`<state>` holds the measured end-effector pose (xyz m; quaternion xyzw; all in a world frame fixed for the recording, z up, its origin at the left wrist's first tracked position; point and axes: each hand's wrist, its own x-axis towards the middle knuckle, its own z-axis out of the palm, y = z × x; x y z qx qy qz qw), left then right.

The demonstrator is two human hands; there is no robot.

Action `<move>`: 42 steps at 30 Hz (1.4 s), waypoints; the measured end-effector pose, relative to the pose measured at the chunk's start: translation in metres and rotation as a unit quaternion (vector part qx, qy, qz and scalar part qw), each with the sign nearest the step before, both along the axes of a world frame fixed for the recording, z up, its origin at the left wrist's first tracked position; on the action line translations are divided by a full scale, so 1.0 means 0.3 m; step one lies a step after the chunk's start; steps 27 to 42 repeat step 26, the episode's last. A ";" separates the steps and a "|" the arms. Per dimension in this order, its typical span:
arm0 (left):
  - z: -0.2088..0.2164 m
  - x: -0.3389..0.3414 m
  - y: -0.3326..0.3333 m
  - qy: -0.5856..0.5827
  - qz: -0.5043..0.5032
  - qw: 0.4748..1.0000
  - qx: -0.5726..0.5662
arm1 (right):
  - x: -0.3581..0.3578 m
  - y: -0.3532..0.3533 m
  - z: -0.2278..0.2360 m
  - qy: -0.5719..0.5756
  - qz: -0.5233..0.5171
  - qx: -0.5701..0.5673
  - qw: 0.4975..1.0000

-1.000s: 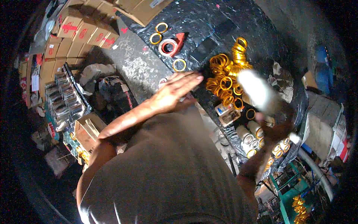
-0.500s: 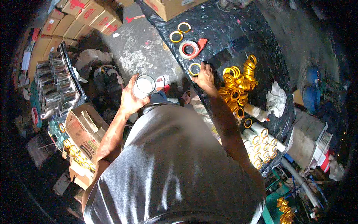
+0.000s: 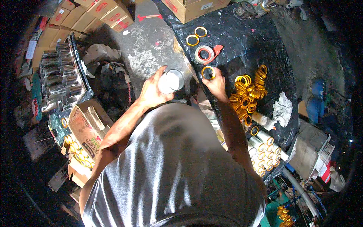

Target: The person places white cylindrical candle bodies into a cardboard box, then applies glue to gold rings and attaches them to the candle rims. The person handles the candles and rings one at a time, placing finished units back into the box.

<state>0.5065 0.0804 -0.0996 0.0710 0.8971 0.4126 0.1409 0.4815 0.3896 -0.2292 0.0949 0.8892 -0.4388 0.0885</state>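
Observation:
My left hand is closed round a short, clear-looking cylinder. Its round open end faces up, and the inside looks whitish. At the near left edge of the black-covered table, my right hand pinches a gold ring between thumb and fingers. Just beyond that ring lies a roll of tape with a loose red strip. Two more gold rings, one of them nearest the tape, lie past it. To the right of my right forearm is a heap of gold rings.
White tubes with gold-rimmed ends are stacked at the table's near right. Crumpled white paper lies beside the heap. Shiny metallic cylinders stand at left, above an open carton. A cardboard box sits at the table's far end.
My left hand has carried the cylinder rightward, closer to my right hand. The right fingers have drawn in on the gold ring. The whole view has shifted slightly.

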 end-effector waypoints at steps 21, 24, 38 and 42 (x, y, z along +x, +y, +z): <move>0.283 0.044 0.213 0.045 -0.167 0.971 -0.163 | 0.119 -0.018 0.678 0.004 0.275 -0.184 0.944; 0.330 0.046 0.236 -0.011 -0.172 0.968 -0.183 | 0.123 -0.006 0.653 0.000 0.273 -0.194 0.942; 0.337 0.042 0.247 -0.040 -0.173 0.966 -0.189 | 0.120 -0.003 0.659 -0.026 0.283 -0.185 0.941; 0.337 0.042 0.247 -0.040 -0.173 0.966 -0.189 | 0.120 -0.003 0.659 -0.026 0.283 -0.185 0.941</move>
